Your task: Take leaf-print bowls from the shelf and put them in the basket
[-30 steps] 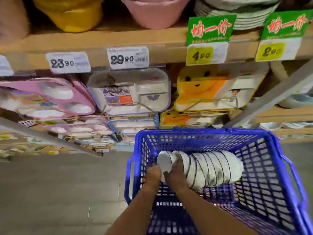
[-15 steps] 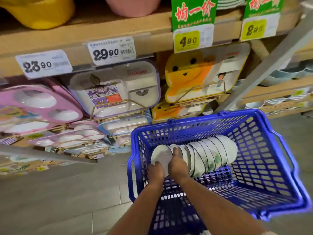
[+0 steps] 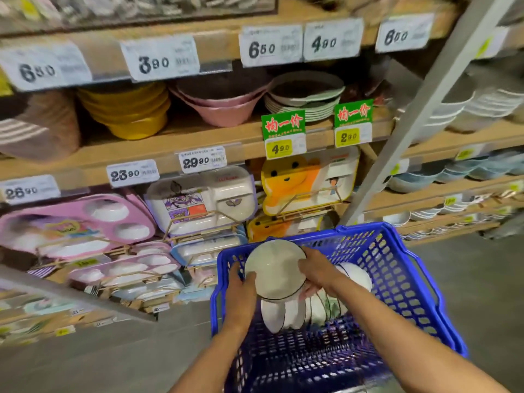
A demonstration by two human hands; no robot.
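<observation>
Down at five o'clock in my feed, the blue basket (image 3: 397,279) is filling the lower frame, and both hands are working over its near-left part. The left hand (image 3: 241,290) is gripping the white bowl (image 3: 273,268) at its nine o'clock edge, with the thumb lying over the rim and the fingers curling behind. The right hand (image 3: 319,269) is gripping the same bowl at three o'clock, its fingertips (image 3: 307,293) showing beneath. The bowl is tilting its hollow toward me, with a dark line running round the rim. The feed is too blurred for me to read any print on it. The bowl is hanging just above the row of bowls (image 3: 286,313) standing on edge inside the basket. That row is running off toward two o'clock behind the right hand.

At twelve o'clock the wooden shelves (image 3: 198,137) are carrying yellow bowls (image 3: 127,112), pink bowls (image 3: 224,109) and green plates (image 3: 306,106), with price tags (image 3: 160,59) along the edges. At nine o'clock pink divided trays (image 3: 73,222) are leaning on racks. At one o'clock a grey post (image 3: 411,123) is slanting upward.
</observation>
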